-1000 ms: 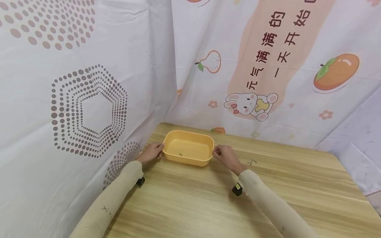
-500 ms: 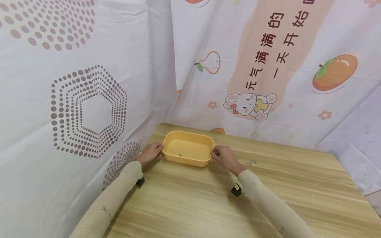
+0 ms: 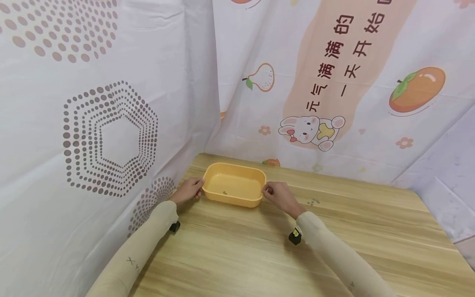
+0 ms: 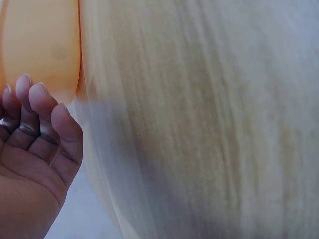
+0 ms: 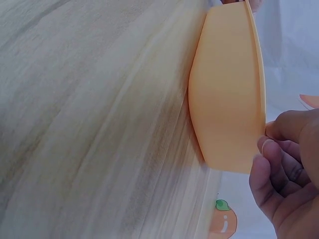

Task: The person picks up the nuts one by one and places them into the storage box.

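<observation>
A shallow yellow-orange plastic bin (image 3: 234, 201) with rounded corners stands on the wooden table near its back left corner. At its left end my left hand (image 3: 188, 190) grips the rim; in the left wrist view the curled fingers of the left hand (image 4: 37, 144) lie against the bin wall (image 4: 42, 45), and the thumb is mostly out of sight. The right hand (image 3: 281, 195) pinches the rim at the other end. From the right wrist view, thumb and index finger of the right hand (image 5: 289, 164) meet at the edge of the bin (image 5: 227, 89).
The wooden table (image 3: 237, 247) spreads in front of the bin and to its right. A white curtain with dotted hexagons (image 3: 111, 140) hangs close along the left arm. Behind the table hangs a printed cloth (image 3: 245, 123). Small dark devices sit at both wrists.
The right hand has shifted very slightly left at the bin's end. The left hand and the bin have hardly moved.
</observation>
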Demonstrator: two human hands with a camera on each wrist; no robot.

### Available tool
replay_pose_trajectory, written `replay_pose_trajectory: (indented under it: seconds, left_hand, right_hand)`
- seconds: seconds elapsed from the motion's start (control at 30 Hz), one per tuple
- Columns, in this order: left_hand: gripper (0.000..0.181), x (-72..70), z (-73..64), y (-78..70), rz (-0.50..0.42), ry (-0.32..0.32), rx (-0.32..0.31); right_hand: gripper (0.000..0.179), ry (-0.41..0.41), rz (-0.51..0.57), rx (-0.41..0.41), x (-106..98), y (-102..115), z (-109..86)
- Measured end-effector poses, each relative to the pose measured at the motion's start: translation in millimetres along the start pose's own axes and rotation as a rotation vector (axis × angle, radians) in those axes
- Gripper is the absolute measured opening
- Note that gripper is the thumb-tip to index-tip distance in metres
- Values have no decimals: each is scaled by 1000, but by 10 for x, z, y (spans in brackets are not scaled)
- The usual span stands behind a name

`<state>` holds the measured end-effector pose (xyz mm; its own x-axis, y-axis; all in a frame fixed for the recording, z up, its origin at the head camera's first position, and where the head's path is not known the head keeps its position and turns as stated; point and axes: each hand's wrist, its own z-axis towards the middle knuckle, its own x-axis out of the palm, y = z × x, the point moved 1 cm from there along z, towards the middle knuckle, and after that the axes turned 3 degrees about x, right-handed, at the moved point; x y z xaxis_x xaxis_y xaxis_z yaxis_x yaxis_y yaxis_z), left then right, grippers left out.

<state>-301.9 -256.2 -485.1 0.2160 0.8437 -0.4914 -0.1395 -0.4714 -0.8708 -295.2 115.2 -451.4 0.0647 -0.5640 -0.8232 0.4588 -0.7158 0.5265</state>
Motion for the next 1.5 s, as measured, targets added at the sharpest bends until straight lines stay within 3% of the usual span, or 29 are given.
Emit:
replay_pose_trajectory:
  seconds: [0.5,1.5]
  left_hand:
    - [35,-2,25,14,-5,2,14]
    - [35,-7,-5,22,-8,-4,25]
  right_hand:
    - [8,-32,-3,7,-37,-101,-53]
    - [5,-15,-11,132,-257,-703,-424]
